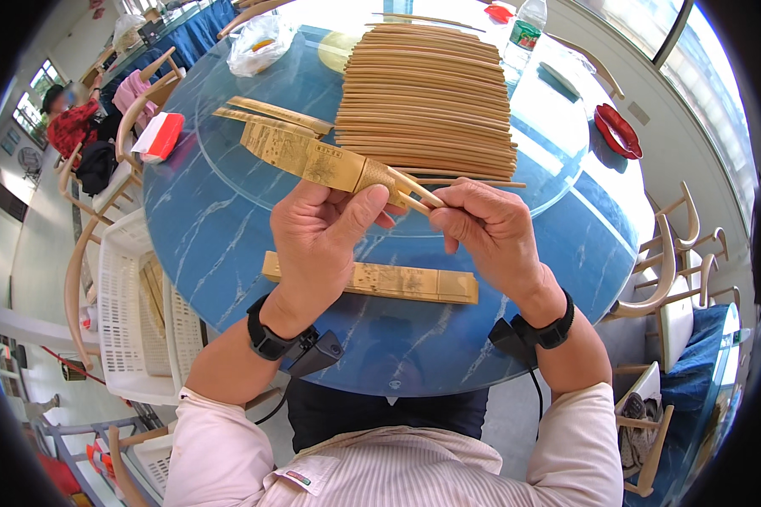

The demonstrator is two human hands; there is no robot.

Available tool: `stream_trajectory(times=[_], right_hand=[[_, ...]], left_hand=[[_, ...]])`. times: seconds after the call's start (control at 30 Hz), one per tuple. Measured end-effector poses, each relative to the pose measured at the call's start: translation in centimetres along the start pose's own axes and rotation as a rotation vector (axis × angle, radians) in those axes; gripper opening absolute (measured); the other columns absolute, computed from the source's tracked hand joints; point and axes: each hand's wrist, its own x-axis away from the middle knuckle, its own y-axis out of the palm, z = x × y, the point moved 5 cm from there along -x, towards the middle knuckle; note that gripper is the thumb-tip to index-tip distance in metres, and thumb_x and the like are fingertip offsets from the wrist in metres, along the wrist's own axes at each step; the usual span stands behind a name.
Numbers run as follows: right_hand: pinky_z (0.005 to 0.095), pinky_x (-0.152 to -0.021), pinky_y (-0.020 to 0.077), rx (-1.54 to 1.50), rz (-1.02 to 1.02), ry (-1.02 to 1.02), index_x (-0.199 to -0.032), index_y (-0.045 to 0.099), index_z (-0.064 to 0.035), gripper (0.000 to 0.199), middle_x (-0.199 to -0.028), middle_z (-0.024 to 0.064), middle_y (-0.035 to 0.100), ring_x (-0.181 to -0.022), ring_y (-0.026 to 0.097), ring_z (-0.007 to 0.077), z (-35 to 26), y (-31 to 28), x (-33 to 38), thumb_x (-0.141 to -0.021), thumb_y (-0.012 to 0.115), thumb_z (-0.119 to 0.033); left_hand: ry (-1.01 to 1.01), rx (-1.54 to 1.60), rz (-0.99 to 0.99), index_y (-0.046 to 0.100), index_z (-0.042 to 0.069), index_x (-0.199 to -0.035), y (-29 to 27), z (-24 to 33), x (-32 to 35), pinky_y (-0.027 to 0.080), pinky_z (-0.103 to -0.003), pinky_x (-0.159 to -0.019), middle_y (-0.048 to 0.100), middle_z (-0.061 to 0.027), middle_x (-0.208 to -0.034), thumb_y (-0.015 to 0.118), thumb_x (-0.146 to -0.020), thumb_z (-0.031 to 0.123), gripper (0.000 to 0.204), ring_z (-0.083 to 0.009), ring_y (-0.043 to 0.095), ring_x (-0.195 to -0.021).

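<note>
Chopsticks, pale wooden pair [416,193], pinched closed by right hand [490,232], tips inside printed golden paper sleeve [321,160] clasped by left hand [317,232] above blue marbled table [228,228]. Risk: misaligned sticks tearing sleeve, or slipping onto table.

Both forearms enter from lower edge, angled inward, hands meeting at picture centre. Pale long sleeves pushed up to mid-forearm. Black band on each wrist, small black unit with cable under each.

Left hand [317,232]: back toward camera, fingers curled closed in grip, thumb [357,211] stretched up and to right, pressing.

Right hand [490,232]: back toward camera, fingers bent inward toward left hand, fingertips seem closed in pinch, but they are partly hidden. Wrists almost same height, hands nearly touching.
</note>
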Motion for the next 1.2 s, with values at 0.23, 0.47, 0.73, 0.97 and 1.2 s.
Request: stream_trajectory(times=[0.23, 0.47, 0.73, 0.97, 1.2], right_hand=[[0.0242, -0.050, 0.0401, -0.096, -0.252, 0.309, -0.090, 0.073, 0.0005, 0.040, -0.064, 0.0002, 0.059, -0.056, 0.055, 0.0073, 0.3, -0.2, 0.4, -0.110, 0.064, -0.034], [0.0239, -0.048, 0.0374, -0.214, -0.297, 0.497, -0.089, 0.073, -0.0012, 0.049, -0.060, -0.0008, 0.057, -0.052, 0.051, 0.0068, 0.8, 0.0, 0.7, -0.112, 0.058, -0.042], [0.0239, -0.055, 0.0384, -0.077, -0.180, 0.365, -0.117, 0.067, 0.0028, 0.047, -0.079, -0.0002, 0.060, -0.063, 0.048, 0.0060, 1.2, 0.8, 0.3, -0.113, 0.055, -0.043], [0.0257, -0.056, 0.0421, -0.118, -0.186, 0.320, -0.147, 0.046, 0.0003, 0.056, -0.090, 0.0060, 0.063, -0.064, 0.052, 0.0083, 0.7, 1.1, 0.5, -0.113, 0.053, -0.043], [0.0212, -0.053, 0.0456, -0.011, -0.223, 0.382, -0.132, 0.060, 0.0000, 0.031, -0.080, 0.0021, 0.065, -0.057, 0.055, 0.0050, 1.3, 1.6, 0.6, -0.111, 0.061, -0.023]], left_hand=[[0.132, 0.052, 0.042, 0.065, -0.003, -0.118, -0.6, 0.6, -0.3, 0.060, -0.026, -0.073, 0.079, -0.0146, -0.103, 0.072, -0.104, 0.014, 0.023, -0.0145, 0.075, -0.084], [-0.030, 0.027, -0.001, 0.068, -0.001, -0.117, 0.0, 0.1, -0.3, 0.057, -0.025, -0.069, 0.078, -0.0090, -0.097, 0.072, -0.105, 0.017, 0.022, -0.0111, 0.070, -0.078], [-0.256, -0.189, -0.142, 0.072, -0.001, -0.114, 1.0, -1.5, 0.3, 0.053, -0.025, -0.066, 0.073, -0.0040, -0.088, 0.074, -0.103, 0.020, 0.024, -0.0089, 0.063, -0.073], [-0.323, -0.015, -0.155, 0.069, 0.001, -0.123, 1.9, -2.6, 0.4, 0.056, -0.027, -0.074, 0.075, -0.0059, -0.098, 0.072, -0.105, 0.023, 0.028, -0.0116, 0.067, -0.079], [-0.179, 0.301, 0.097, 0.065, 0.003, -0.122, -2.4, -1.4, -2.2, 0.061, -0.039, -0.101, 0.075, -0.0167, -0.122, 0.062, -0.109, 0.015, 0.018, -0.0267, 0.075, -0.113]])
